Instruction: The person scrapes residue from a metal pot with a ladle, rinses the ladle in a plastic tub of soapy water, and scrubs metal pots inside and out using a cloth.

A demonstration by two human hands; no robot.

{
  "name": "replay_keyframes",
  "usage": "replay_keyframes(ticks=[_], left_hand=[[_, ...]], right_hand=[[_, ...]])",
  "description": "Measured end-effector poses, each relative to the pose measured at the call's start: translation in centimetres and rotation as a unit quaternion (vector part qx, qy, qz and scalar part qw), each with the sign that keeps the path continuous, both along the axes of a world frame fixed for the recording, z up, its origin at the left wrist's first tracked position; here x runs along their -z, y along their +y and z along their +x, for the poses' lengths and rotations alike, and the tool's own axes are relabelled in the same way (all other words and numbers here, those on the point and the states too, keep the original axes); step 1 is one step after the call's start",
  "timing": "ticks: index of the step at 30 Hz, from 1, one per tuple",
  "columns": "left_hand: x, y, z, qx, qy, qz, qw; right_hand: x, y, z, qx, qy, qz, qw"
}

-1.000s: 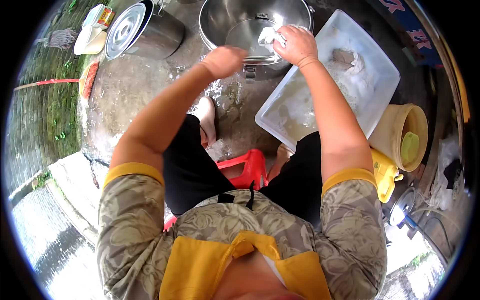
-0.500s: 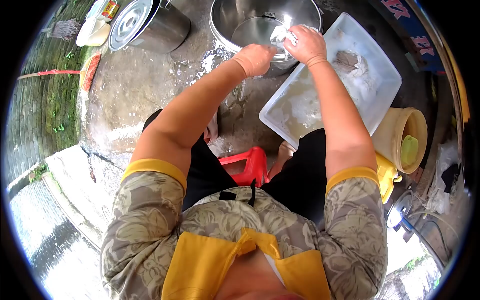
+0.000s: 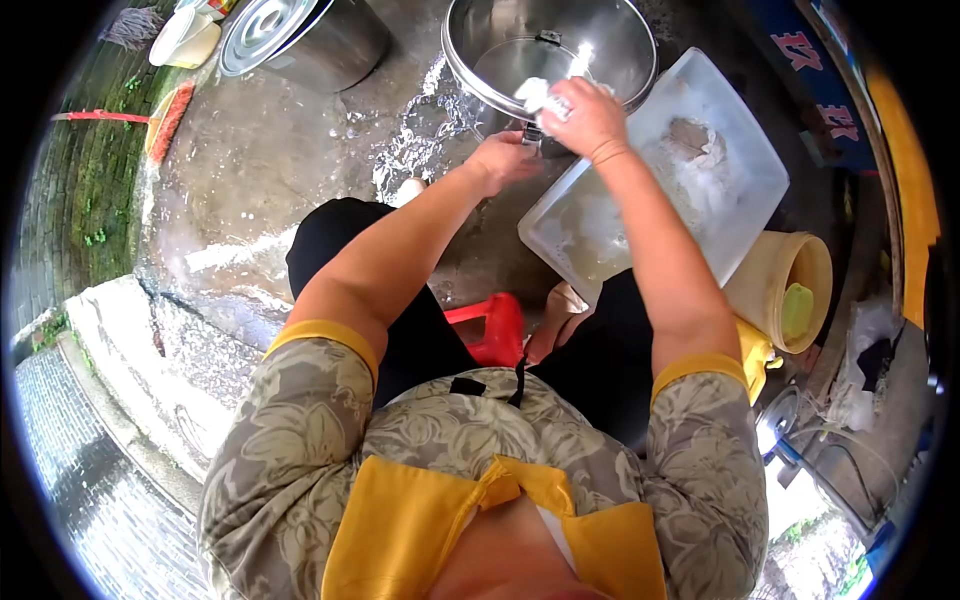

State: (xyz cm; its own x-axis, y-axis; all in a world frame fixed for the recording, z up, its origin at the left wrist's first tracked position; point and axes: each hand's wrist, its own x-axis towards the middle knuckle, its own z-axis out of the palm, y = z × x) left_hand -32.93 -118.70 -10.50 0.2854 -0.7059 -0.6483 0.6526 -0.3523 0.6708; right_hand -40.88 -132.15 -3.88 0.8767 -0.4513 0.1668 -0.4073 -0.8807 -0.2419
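- Red stool (image 3: 500,335) between the legs; best sat square, feet planted, since the floor (image 3: 250,190) looks wet.
- Plastic tub (image 3: 745,140) beside the right forearm, suds and a soaked cloth (image 3: 700,148) inside; elbow should clear its rim.
- Left hand (image 3: 500,162) just beside the latch (image 3: 533,134) on the pot's near side. Fingers partly bent, blurred; can't tell if they grip the latch. A firm hold low on the wall would steady the pot better than fingertips alone.
- Right hand (image 3: 588,118) over the near rim, fingers closed on a bunched white cloth (image 3: 533,94). Good contact likely needs cloth flat under the fingers, no loose end catching on the latch, even pressure along the rim.
- Big steel pot (image 3: 495,35) ahead of both hands, mouth toward the person; light pressure probably safer, wet metal may slide.
- Lidded steel pot (image 3: 335,45) off to the left, well apart from the hands.
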Motion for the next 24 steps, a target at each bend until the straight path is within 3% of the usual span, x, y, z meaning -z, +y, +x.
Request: replay_keyframes(ticks=[2,5,7,11,13,15,18,19,20,22,24], left_hand=[[-1.3,0.1,-0.4,0.000,0.037,0.003,0.999],[-0.4,0.6,-0.2,0.000,0.088,-0.011,0.996],[-0.3,0.8,0.1,-0.021,0.129,-0.009,0.991],[-1.7,0.8,0.0,-0.035,0.132,-0.001,0.991],[-1.5,0.3,0.3,0.011,0.112,0.006,0.994],[-2.2,0.1,-0.1,0.007,0.093,0.013,0.996],[-1.8,0.1,-0.1,-0.001,0.078,0.014,0.997],[-1.5,0.3,0.0,-0.007,0.083,0.002,0.997],[-1.8,-0.3,0.2,-0.010,0.075,0.006,0.997],[-3.0,-0.2,-0.4,-0.048,0.081,0.053,0.994],[-3.1,-0.4,-0.3,-0.063,0.076,0.070,0.993]], right_hand=[[0.9,3.4,0.0,-0.059,-0.035,-0.067,0.995],[1.5,2.9,0.0,-0.094,-0.015,-0.072,0.993],[1.7,-0.5,-1.8,-0.201,-0.009,-0.084,0.976],[-0.8,-6.2,-5.8,-0.252,0.076,-0.165,0.950],[-3.6,-8.2,-7.8,-0.165,0.136,-0.164,0.963],[-4.9,-12.3,-12.5,-0.115,0.051,-0.075,0.989],[-4.3,-12.9,-16.6,-0.047,0.007,-0.049,0.998],[-3.7,-11.7,-18.3,0.057,0.001,0.052,0.997],[-1.4,-11.8,-19.9,0.157,-0.012,0.158,0.975],[6.5,-12.8,-24.3,0.108,-0.090,0.130,0.981],[13.8,-11.3,-27.7,0.192,-0.010,0.185,0.964]])
